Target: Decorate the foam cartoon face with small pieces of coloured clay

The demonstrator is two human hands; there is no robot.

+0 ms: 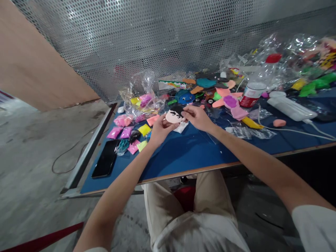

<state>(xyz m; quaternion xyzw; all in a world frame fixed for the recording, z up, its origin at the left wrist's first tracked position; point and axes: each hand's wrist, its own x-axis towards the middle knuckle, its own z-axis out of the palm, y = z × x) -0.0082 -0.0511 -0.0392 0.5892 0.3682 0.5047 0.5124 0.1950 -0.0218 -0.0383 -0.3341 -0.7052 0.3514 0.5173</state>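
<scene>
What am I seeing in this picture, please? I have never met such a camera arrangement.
There is no machine here, only a person's two bare hands. The single picture comes from a camera worn on the head, looking forward and down, so the arms reach away from us. The left hand holds a small face piece, pale with a black top; fingers of the right hand touch it too. On the blue table are a dark phone, small coloured packets and a red-capped bottle.
</scene>
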